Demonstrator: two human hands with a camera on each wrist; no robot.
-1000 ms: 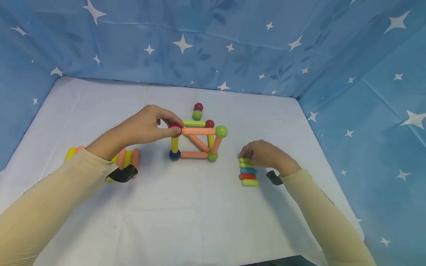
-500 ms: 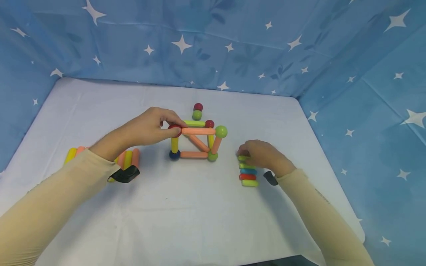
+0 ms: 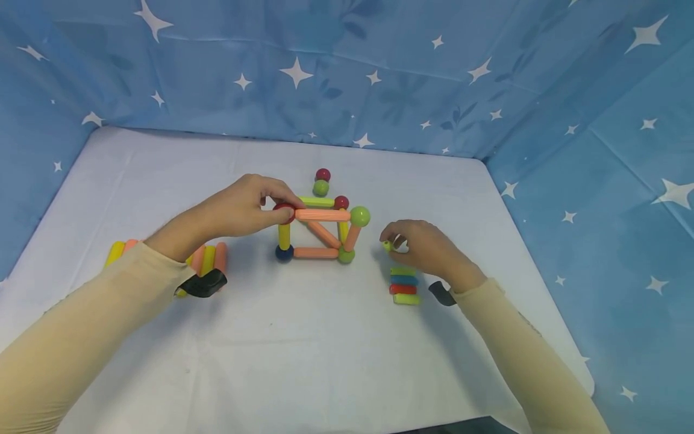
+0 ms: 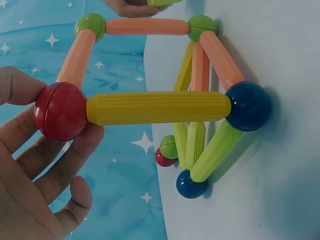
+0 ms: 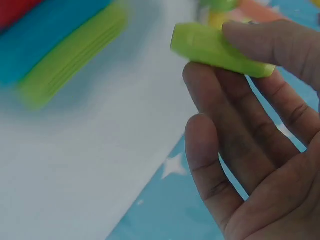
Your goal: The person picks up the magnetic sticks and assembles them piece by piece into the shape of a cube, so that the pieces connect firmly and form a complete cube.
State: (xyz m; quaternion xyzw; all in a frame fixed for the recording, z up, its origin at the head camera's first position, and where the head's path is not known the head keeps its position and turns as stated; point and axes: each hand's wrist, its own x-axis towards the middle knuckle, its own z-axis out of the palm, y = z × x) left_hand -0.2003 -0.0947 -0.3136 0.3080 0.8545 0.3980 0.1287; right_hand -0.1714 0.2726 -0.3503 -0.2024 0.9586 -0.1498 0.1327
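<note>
Balls and ribbed rods join into a frame at mid-table. My left hand (image 3: 244, 207) pinches the red ball (image 4: 61, 112) at its upper left corner. From that ball a yellow rod (image 4: 159, 108) runs down to a dark blue ball (image 4: 248, 106), and an orange rod (image 3: 323, 214) leads to a green ball (image 3: 360, 216). Right of the frame, my right hand (image 3: 425, 248) holds a short yellow-green rod (image 5: 215, 49) between thumb and fingers, above the table. Just below that hand lies a row of short rods: a yellow-green rod (image 3: 403, 272), a blue rod (image 3: 403, 280), a red rod (image 3: 403, 289) and another yellow-green one.
Behind the frame, a loose red ball (image 3: 323, 175) and a loose green ball (image 3: 321, 188) touch on the white table (image 3: 260, 361). Longer yellow and orange rods (image 3: 208, 259) lie at left, partly under my left forearm. A blue star-printed curtain (image 3: 379, 72) borders the table.
My right hand has lifted the top yellow-green rod off the row, moving slightly up and left. The left hand stays at the red ball, its fingers shifted a little.
</note>
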